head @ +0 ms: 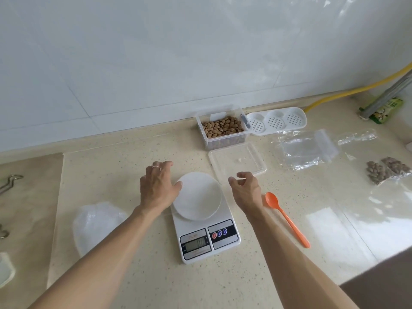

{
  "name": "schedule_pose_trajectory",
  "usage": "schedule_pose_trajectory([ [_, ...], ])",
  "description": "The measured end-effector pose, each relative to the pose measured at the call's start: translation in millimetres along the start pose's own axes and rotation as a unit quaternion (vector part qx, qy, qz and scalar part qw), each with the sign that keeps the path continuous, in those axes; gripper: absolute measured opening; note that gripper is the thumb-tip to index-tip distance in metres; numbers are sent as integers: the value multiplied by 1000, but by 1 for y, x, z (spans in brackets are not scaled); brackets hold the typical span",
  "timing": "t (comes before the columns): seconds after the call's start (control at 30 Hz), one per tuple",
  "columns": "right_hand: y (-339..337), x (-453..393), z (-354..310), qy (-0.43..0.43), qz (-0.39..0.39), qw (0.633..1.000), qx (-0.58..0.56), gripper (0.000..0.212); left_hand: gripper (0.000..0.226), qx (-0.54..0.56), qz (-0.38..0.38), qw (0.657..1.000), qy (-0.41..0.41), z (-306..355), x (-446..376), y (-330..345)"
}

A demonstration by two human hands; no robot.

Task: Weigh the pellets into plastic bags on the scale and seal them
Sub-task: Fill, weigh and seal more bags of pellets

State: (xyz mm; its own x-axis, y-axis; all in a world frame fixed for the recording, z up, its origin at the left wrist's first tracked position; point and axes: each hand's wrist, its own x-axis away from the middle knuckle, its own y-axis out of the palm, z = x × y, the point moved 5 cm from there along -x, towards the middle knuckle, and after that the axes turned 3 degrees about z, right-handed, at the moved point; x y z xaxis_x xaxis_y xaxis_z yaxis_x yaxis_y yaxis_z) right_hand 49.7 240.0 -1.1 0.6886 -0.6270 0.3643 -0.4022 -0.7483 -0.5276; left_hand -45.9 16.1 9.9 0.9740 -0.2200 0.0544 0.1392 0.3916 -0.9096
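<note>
Scale (206, 221) between hands — left grip (157, 188) spread, right grip (246, 188) loosely curled, empty.

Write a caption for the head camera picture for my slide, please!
Both hands, left and right, hover beside an empty kitchen scale, with pellets, bags and an orange spoon nearby.

A speckled beige countertop (124, 157) (glossy, catching light at right) meets a wall of pale tiles (156, 52).

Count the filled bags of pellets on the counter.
2, side by side at the far right: one filled bag nearer the scale, the other filled bag just right of it. More could lie beyond the frame edge.
</note>
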Motion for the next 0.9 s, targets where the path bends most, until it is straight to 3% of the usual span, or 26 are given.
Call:
schedule_pose_trajectory([
  [0.13, -1, 22, 9, -99, 35, 986, 128, 41, 60, 10, 48, 998, 31, 6, 19, 0],
  [0.33, 2, 66, 21, -232, 47, 934, 267, 45, 53, -9, 69, 986, 153, 24, 79, 9],
  [0.53, 4, 100, 50, -267, 41, 909, 317, 40, 49, -30, 56, 980, 187, 16, 137, 36],
  [0.7, 8, 120, 79, -257, -13, 894, 366, 44, 68, -70, -2, 987, 147, -3, 157, 50],
  [0.9, 13, 124, 91, -242, -53, 883, 398, 51, 77, -68, -10, 988, 136, -9, 159, 53],
])
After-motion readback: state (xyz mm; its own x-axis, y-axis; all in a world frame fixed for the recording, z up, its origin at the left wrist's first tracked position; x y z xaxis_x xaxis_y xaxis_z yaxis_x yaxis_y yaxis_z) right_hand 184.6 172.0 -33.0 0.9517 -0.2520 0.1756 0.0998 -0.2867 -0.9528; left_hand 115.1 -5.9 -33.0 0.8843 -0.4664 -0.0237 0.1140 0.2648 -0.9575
